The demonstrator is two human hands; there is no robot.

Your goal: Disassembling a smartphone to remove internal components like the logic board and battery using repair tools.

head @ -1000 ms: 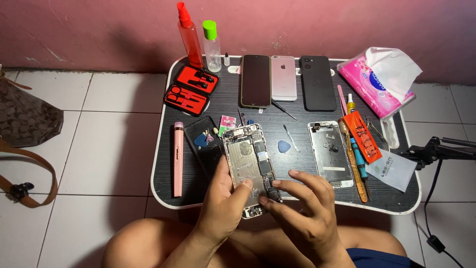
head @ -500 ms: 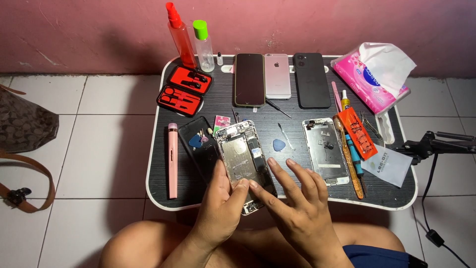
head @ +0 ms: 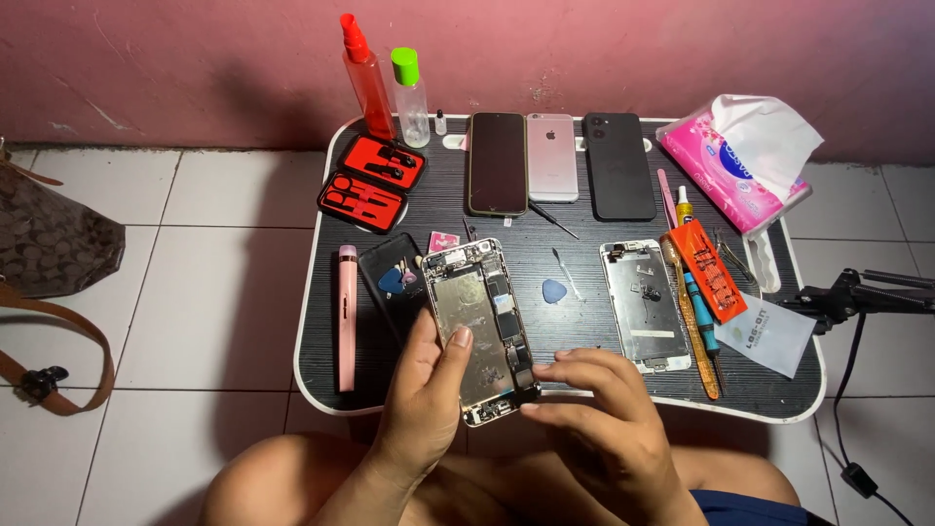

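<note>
So the biggest thing here is the black lap table (head: 331, 375) sitting on white floor tiles against a pink wall, with a brown patterned bag (head: 54, 244) off to the side. On the far right corner of the table there's a pink tissue pack (head: 726, 180), and along the back edge three phones lie flat in a row: a dark one (head: 498, 163), a pinkish one (head: 552, 156) and a black one (head: 617, 166). Back left there's a red spray bottle (head: 367, 78) next to a clear bottle with a green cap (head: 410, 95), and just in front of them an open red tool case (head: 371, 183). The opened phone body (head: 480, 329) is held tilted over the near edge of the table, insides facing up. The left hand (head: 424, 404) grips it from the left side, thumb lying across the metal plate. The right hand (head: 594, 429) is loosely open, fingertips touching the phone's lower right corner. A detached screen panel (head: 643, 304) lies to the right, a pink pen-shaped tool (head: 346, 317) to the left, and a small blue pick (head: 553, 290) in between.
</note>
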